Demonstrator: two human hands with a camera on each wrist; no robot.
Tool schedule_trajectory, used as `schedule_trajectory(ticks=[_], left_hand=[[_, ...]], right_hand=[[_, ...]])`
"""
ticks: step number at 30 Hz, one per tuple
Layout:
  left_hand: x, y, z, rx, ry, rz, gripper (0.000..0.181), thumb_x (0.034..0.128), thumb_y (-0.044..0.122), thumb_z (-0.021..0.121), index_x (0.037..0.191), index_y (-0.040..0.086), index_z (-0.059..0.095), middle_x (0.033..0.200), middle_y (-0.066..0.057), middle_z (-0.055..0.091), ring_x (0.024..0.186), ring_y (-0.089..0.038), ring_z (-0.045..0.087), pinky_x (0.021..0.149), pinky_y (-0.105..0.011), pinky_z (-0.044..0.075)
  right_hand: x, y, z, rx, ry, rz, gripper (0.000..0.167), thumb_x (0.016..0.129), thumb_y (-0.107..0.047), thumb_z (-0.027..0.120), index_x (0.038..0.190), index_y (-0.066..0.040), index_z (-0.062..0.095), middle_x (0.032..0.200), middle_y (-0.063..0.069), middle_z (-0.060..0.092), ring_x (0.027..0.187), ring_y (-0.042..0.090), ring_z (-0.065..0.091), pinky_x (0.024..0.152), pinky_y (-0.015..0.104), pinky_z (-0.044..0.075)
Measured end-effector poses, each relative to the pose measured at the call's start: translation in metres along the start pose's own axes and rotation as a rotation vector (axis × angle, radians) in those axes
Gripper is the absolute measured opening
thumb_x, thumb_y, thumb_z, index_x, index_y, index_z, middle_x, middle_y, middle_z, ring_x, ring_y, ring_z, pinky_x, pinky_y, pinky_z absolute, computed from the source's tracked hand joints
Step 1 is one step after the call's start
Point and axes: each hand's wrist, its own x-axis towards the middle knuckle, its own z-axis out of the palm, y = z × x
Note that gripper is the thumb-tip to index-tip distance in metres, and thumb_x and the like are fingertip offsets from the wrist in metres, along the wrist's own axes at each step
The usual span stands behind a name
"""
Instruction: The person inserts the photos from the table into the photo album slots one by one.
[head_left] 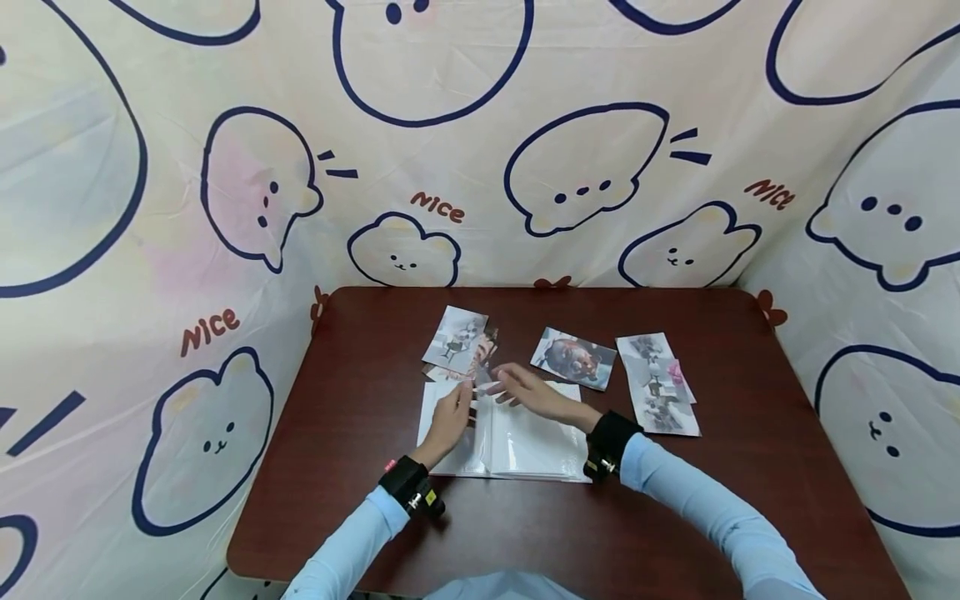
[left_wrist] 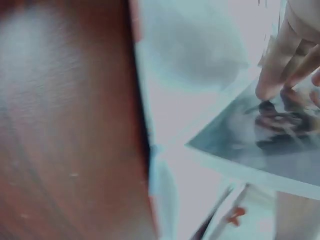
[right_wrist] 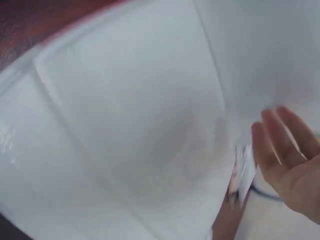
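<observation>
A white album with clear sleeves (head_left: 538,437) lies open on the table. Over its left page, my left hand (head_left: 448,418) pinches a photo (head_left: 483,357) held up at a tilt near the album's far edge. In the left wrist view, the fingers (left_wrist: 272,75) lie against the photo (left_wrist: 287,150); the thumb is hidden. My right hand (head_left: 534,392) hovers above the album near the fold, fingers extended and apart. The right wrist view shows this hand (right_wrist: 295,167) holding nothing, beside the album's pages (right_wrist: 135,110).
Left of centre, behind the album, a photo (head_left: 454,337) overlaps others. Another photo (head_left: 573,358) lies behind the right page. Overlapping photos (head_left: 654,387) are to the album's right. A patterned cloth (head_left: 480,167) hangs behind the brown table (head_left: 480,533).
</observation>
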Motion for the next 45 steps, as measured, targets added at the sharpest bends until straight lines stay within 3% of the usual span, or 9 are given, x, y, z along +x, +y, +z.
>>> schedule_trajectory(ticks=[3, 6, 11, 18, 23, 28, 31, 38, 45], left_hand=[[0.006, 0.000, -0.011, 0.015, 0.112, -0.042, 0.045, 0.1137, 0.031, 0.039, 0.093, -0.002, 0.061, 0.079, -0.023, 0.061, 0.068, -0.020, 0.058, 0.065, -0.029, 0.046], [0.008, -0.004, -0.021, -0.008, 0.173, -0.077, 0.037, 0.1099, 0.028, 0.050, 0.108, -0.004, 0.069, 0.092, -0.024, 0.072, 0.081, -0.027, 0.070, 0.071, -0.033, 0.054], [0.008, -0.014, -0.035, -0.043, 0.181, -0.162, 0.041, 0.1009, 0.019, 0.067, 0.133, -0.006, 0.064, 0.105, -0.027, 0.073, 0.093, -0.040, 0.074, 0.078, -0.043, 0.060], [0.005, -0.028, -0.043, 0.023, 0.169, -0.219, 0.041, 0.0972, 0.012, 0.072, 0.133, -0.007, 0.063, 0.102, -0.024, 0.070, 0.084, -0.030, 0.067, 0.071, -0.034, 0.053], [0.005, -0.035, -0.042, 0.084, 0.172, -0.246, 0.039, 0.0967, 0.012, 0.073, 0.130, -0.006, 0.064, 0.101, -0.023, 0.070, 0.088, -0.031, 0.067, 0.074, -0.039, 0.054], [0.007, -0.039, -0.040, 0.141, 0.180, -0.295, 0.039, 0.0959, 0.014, 0.074, 0.128, -0.006, 0.065, 0.105, -0.023, 0.073, 0.098, -0.035, 0.070, 0.082, -0.046, 0.057], [0.009, -0.039, -0.039, 0.202, 0.179, -0.284, 0.038, 0.0952, 0.015, 0.074, 0.127, -0.005, 0.066, 0.103, -0.021, 0.073, 0.093, -0.033, 0.071, 0.080, -0.046, 0.057], [0.009, -0.040, -0.039, 0.434, 0.189, -0.142, 0.035, 0.0933, 0.018, 0.077, 0.122, -0.001, 0.069, 0.095, -0.014, 0.069, 0.078, -0.027, 0.064, 0.071, -0.042, 0.049], [0.015, -0.041, -0.040, 0.456, 0.224, -0.157, 0.036, 0.0957, 0.017, 0.074, 0.126, -0.001, 0.067, 0.098, -0.014, 0.058, 0.077, -0.025, 0.053, 0.070, -0.039, 0.040]], right_hand=[[0.001, -0.003, 0.016, -0.112, -0.043, -0.045, 0.053, 0.115, -0.032, 0.032, 0.150, 0.007, 0.038, 0.143, 0.029, 0.059, 0.132, 0.045, 0.057, 0.107, 0.058, 0.049], [0.002, -0.004, 0.029, -0.215, -0.067, -0.046, 0.050, 0.114, -0.033, 0.035, 0.150, 0.002, 0.045, 0.148, 0.023, 0.057, 0.138, 0.039, 0.055, 0.111, 0.054, 0.048], [0.006, 0.003, 0.044, -0.314, -0.106, -0.066, 0.052, 0.114, -0.033, 0.034, 0.148, 0.003, 0.049, 0.148, 0.023, 0.056, 0.137, 0.038, 0.055, 0.112, 0.053, 0.047], [0.006, 0.019, 0.055, -0.480, -0.088, -0.169, 0.053, 0.114, -0.034, 0.035, 0.143, 0.004, 0.056, 0.145, 0.021, 0.060, 0.138, 0.043, 0.052, 0.114, 0.061, 0.040], [0.004, 0.030, 0.059, -0.600, -0.066, -0.241, 0.052, 0.113, -0.036, 0.037, 0.139, 0.002, 0.061, 0.142, 0.020, 0.063, 0.136, 0.043, 0.054, 0.112, 0.063, 0.040], [0.003, 0.035, 0.062, -0.653, -0.099, -0.190, 0.047, 0.112, -0.036, 0.041, 0.137, -0.004, 0.065, 0.151, 0.016, 0.057, 0.144, 0.040, 0.046, 0.116, 0.062, 0.034], [0.001, 0.035, 0.062, -0.684, -0.110, -0.186, 0.042, 0.111, -0.033, 0.044, 0.133, -0.006, 0.067, 0.153, 0.015, 0.056, 0.146, 0.039, 0.044, 0.116, 0.061, 0.033], [-0.003, 0.028, 0.058, -0.701, -0.070, -0.255, 0.037, 0.111, -0.027, 0.046, 0.129, -0.004, 0.069, 0.148, 0.020, 0.058, 0.144, 0.042, 0.047, 0.116, 0.061, 0.037], [-0.017, 0.033, 0.045, -0.761, 0.009, -0.213, 0.034, 0.110, -0.028, 0.050, 0.128, -0.008, 0.070, 0.151, 0.017, 0.057, 0.145, 0.040, 0.046, 0.119, 0.060, 0.034]])
